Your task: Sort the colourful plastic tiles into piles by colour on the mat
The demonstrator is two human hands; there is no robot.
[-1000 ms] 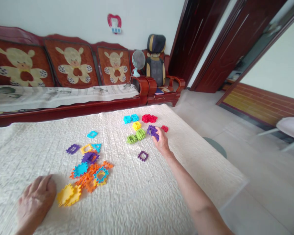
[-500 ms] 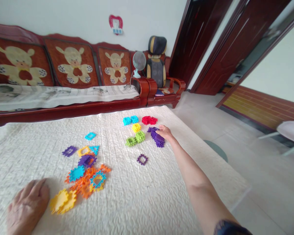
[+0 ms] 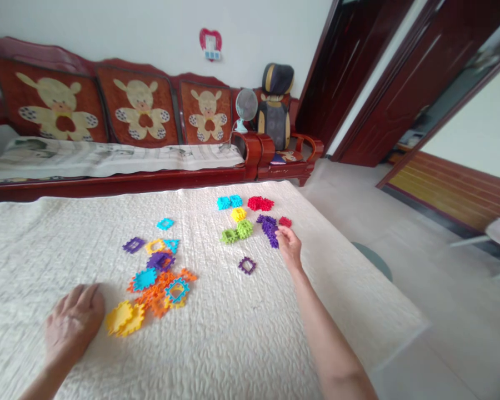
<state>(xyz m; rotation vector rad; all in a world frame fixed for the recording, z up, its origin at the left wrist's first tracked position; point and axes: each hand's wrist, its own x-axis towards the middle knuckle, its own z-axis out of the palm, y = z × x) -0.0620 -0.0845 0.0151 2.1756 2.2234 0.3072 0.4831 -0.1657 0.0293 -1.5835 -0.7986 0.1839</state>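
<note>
My left hand (image 3: 75, 318) rests palm down on the white quilted cover, fingers stretched out, holding nothing. Right beside it lie yellow toothed plastic building pieces (image 3: 125, 318). Beyond them spreads a loose heap of orange pieces (image 3: 160, 289), with blue pieces (image 3: 145, 279) and purple pieces (image 3: 161, 260) on and around it. My right hand (image 3: 290, 246) is at the right edge of a purple pile (image 3: 269, 228), its fingers bent together; whatever they may hold is hidden. Just past that hand lies a small red piece (image 3: 285, 221). One purple frame piece (image 3: 247, 265) lies alone nearer me.
Sorted piles stand near the far edge: blue (image 3: 229, 201), red (image 3: 260, 204), yellow (image 3: 239, 214) and green (image 3: 237, 230). Behind the quilted cover (image 3: 216, 344) stand a wooden sofa (image 3: 170, 180) and a small fan (image 3: 246, 106). The cover's right edge borders the tiled floor.
My right hand has drawn back slightly from the purple pile, its fingers now more bent, and the red piece beyond it shows. The view has shifted left; my left hand still lies flat.
</note>
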